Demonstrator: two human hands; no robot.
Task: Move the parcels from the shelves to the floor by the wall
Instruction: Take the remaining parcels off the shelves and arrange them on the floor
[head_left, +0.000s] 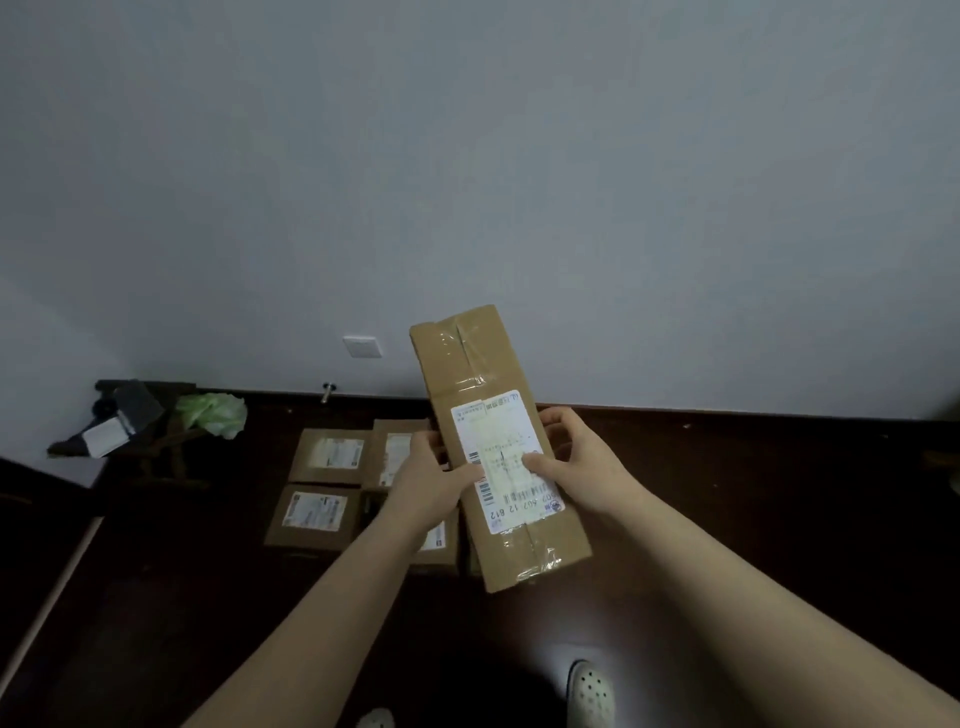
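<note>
Two bare forearms (322, 613) were seen closest to the lens, reaching from 6 o'clock toward the middle of the view. Between them, at the bottom edge, two light perforated shoes (589, 693) were shown on the dark floor (753, 519).

A long parcel (480, 374) of brown cardboard was held in the air by both hands, at the centre of the view. Its far end was pointed toward 11 o'clock and its near end toward 5 o'clock. The left hand (434, 480) was closed around the left long edge, with the thumb laid on the white label (498, 431). The right hand (579, 460) was closed around the right long edge, its fingers curled over the side and its thumb pressed on the same label. Clear tape (467, 353) was seen along the seam of the box.

Lower down, at about 9 o'clock from the held parcel, at least four small parcels (330, 457) were laid flat on the floor near the wall (467, 156), set close together in two rows. Two of them were partly hidden by the left hand and wrist. A white label was carried by each one.

Further toward 9 o'clock, a crumpled green bag (213, 413) was placed at the foot of the wall, and a dark object (122, 415) beside it could not be identified. A white wall plate (362, 346) was fixed on the wall at 10 o'clock from the held parcel.
</note>
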